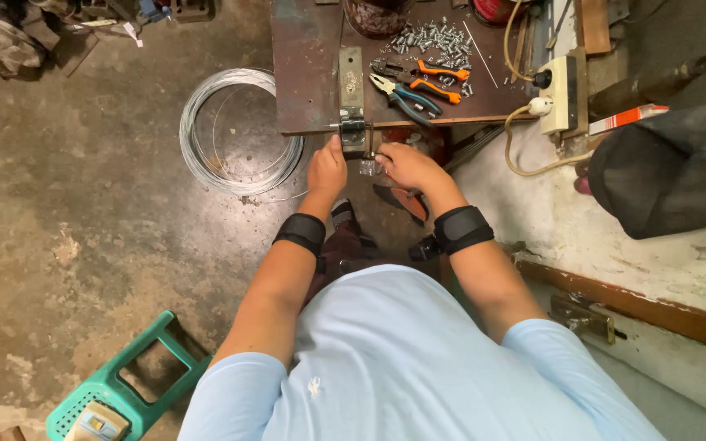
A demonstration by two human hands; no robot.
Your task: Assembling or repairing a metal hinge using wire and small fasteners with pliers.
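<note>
A small metal clamp-like fixture [353, 131] is fixed at the front edge of a rusty brown work table [308, 73], below an upright metal bar [351, 77]. My left hand [326, 170] presses against the fixture's lower left side, fingers closed. Just to the right, my right hand [404, 166] pinches a small shiny metal piece [368, 167] next to the fixture. Both wrists wear black bands. What exactly my left hand grips is hidden.
On the table lie a heap of small screws [435, 38], orange-handled pliers [435, 80] and blue-handled pliers [406, 98]. A coil of steel wire [239, 131] lies on the concrete floor. A white socket strip [561, 94], a green plastic stool [124, 384] and a dark bag [680, 171] stand around.
</note>
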